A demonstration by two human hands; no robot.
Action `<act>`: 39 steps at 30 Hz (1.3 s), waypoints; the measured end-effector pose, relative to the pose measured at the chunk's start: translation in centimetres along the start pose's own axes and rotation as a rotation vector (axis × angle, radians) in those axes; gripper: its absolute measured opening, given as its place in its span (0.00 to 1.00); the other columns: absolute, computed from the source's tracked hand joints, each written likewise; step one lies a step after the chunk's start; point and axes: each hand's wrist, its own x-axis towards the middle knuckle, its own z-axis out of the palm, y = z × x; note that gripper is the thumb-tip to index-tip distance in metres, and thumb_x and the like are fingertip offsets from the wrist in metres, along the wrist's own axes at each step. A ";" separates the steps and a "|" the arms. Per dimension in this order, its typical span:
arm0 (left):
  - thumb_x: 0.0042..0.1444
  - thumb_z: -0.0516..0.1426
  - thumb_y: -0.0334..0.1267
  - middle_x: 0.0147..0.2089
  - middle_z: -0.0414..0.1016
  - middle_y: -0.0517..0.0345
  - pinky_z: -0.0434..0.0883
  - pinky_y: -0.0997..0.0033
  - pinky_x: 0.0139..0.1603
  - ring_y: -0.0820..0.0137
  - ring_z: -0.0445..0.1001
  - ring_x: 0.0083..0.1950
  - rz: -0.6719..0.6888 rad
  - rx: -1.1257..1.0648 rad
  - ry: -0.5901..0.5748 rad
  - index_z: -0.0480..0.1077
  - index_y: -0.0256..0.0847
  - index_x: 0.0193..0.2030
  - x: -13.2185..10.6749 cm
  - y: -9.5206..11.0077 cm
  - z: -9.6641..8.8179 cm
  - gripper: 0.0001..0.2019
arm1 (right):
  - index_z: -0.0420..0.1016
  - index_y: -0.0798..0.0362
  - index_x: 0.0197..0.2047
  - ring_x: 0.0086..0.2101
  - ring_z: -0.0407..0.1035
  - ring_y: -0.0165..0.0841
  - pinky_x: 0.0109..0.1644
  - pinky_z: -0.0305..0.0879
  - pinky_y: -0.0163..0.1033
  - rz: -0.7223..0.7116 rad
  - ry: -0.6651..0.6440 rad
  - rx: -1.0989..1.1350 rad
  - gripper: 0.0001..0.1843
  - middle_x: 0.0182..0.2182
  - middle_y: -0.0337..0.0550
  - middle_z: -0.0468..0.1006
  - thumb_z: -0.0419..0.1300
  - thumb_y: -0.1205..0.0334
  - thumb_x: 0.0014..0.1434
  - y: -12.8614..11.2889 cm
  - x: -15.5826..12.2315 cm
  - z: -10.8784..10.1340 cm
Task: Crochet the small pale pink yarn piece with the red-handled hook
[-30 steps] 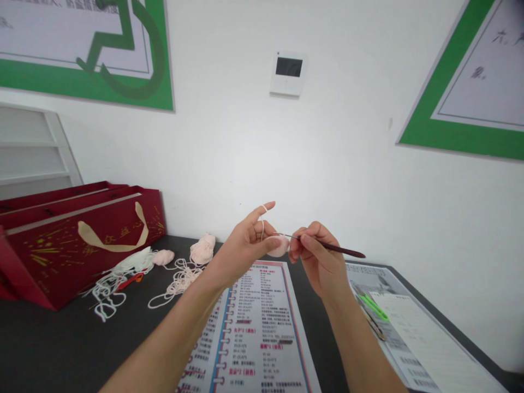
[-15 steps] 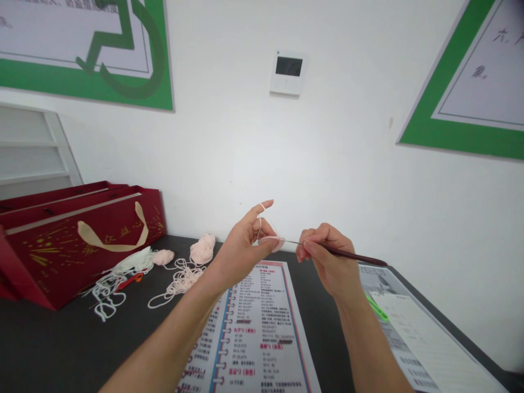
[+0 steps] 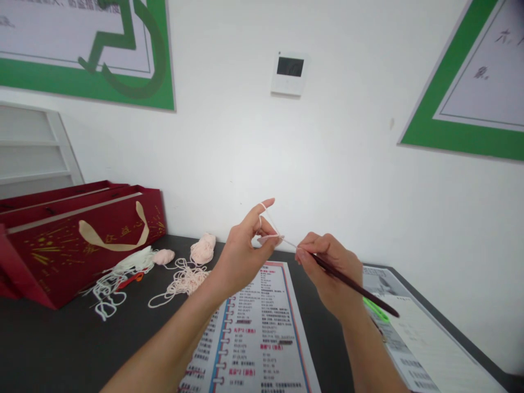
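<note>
My left hand pinches a small pale pink crochet piece between thumb and fingers. Its raised index finger carries a strand of yarn that runs down to the piece. In my right hand is a crochet hook with a dark brown handle, gripped like a pen. The hook's thin metal shaft reaches left to the edge of the crochet piece, where its tip meets the yarn. Both hands are above the table, over the top of a printed pattern sheet.
At left stand red gift bags. Beside them lie white yarn, a pale pink yarn ball and loose pink strands. A bright green item rests on papers at right. The white wall is close behind the table.
The back end of the crochet hook has swung down and towards me as my right hand turned. The yarn from my left index finger now stretches straighter to the hook tip.
</note>
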 end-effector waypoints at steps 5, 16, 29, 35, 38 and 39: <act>0.58 0.57 0.31 0.31 0.70 0.62 0.65 0.67 0.46 0.71 0.69 0.36 0.038 0.071 0.070 0.59 0.39 0.64 -0.1 -0.1 0.3 0.27 | 0.64 0.48 0.34 0.25 0.66 0.28 0.28 0.61 0.34 -0.224 0.049 -0.273 0.10 0.27 0.36 0.72 0.57 0.73 0.58 -0.6 -0.2 1.0; 0.56 0.59 0.33 0.30 0.75 0.62 0.66 0.63 0.51 0.69 0.73 0.35 0.068 0.148 0.156 0.67 0.42 0.60 0.0 0.2 -0.1 0.23 | 0.67 0.48 0.34 0.27 0.68 0.31 0.31 0.65 0.37 -0.029 0.213 -0.005 0.07 0.28 0.38 0.74 0.58 0.71 0.60 0.3 -1.2 3.5; 0.48 0.64 0.31 0.29 0.72 0.64 0.67 0.69 0.40 0.73 0.72 0.32 -0.355 -0.404 -0.144 0.50 0.31 0.69 0.6 0.2 -0.5 0.43 | 0.69 0.45 0.44 0.32 0.70 0.35 0.31 0.69 0.41 -0.658 -0.034 -0.444 0.17 0.34 0.44 0.79 0.59 0.76 0.56 4.9 0.0 1.5; 0.49 0.63 0.30 0.29 0.73 0.65 0.68 0.69 0.41 0.73 0.72 0.32 -0.332 -0.424 -0.042 0.52 0.33 0.68 0.6 0.1 0.0 0.40 | 0.68 0.48 0.42 0.30 0.69 0.36 0.30 0.69 0.41 -0.573 0.108 -0.490 0.14 0.33 0.46 0.76 0.57 0.77 0.58 3.8 -0.4 3.2; 0.51 0.62 0.29 0.29 0.73 0.64 0.68 0.67 0.43 0.72 0.72 0.34 -0.272 -0.323 -0.015 0.50 0.35 0.69 0.5 0.1 -0.1 0.40 | 0.67 0.48 0.40 0.31 0.68 0.34 0.31 0.68 0.40 -0.399 0.144 -0.289 0.12 0.32 0.43 0.74 0.56 0.76 0.59 2.6 -0.8 3.7; 0.51 0.62 0.30 0.30 0.73 0.63 0.67 0.66 0.44 0.71 0.72 0.35 -0.251 -0.285 -0.009 0.50 0.36 0.69 0.5 0.1 -0.2 0.40 | 0.67 0.47 0.40 0.31 0.68 0.33 0.31 0.67 0.39 -0.320 0.155 -0.208 0.12 0.32 0.42 0.73 0.56 0.75 0.59 2.3 -0.9 3.8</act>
